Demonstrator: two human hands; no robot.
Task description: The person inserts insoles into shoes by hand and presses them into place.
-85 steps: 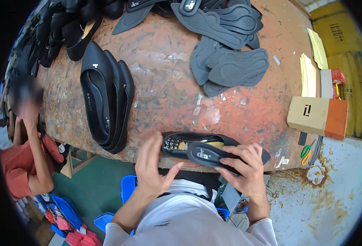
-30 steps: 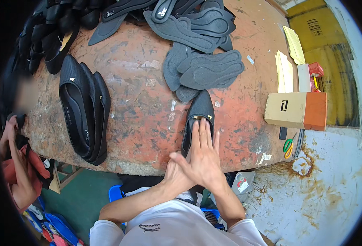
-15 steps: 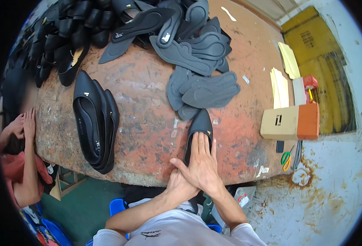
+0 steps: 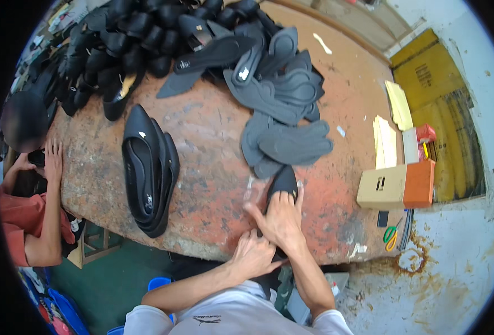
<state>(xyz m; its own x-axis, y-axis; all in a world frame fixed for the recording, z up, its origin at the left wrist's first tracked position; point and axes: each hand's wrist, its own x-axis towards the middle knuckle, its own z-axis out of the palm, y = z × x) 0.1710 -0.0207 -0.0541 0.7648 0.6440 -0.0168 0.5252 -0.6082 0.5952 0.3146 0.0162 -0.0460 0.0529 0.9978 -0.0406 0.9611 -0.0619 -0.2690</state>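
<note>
A black pointed flat shoe (image 4: 284, 181) with a small gold ornament lies at the near edge of the table, toe pointing away from me. My right hand (image 4: 283, 220) is over its opening, some fingertips down inside and the thumb spread out to the left. Closed around the heel end, my left hand (image 4: 253, 254) hides most of the shoe's rear. Just past the toe, several grey shaped insoles (image 4: 297, 142) lie in a loose pile. To the left stand nested black flat shoes (image 4: 141, 162), leaning together.
A heap of black shoes (image 4: 129, 33) covers the far left. On the right are a tan and orange box (image 4: 381, 187), yellow paper sheets (image 4: 385, 142) and green-orange scissors (image 4: 391, 237). A co-worker's hands (image 4: 52, 159) rest at the left edge of the table (image 4: 208, 167).
My left hand has slid back and left from under my right hand to the heel. My right fingers are more bent in the shoe opening. The view has shifted slightly.
</note>
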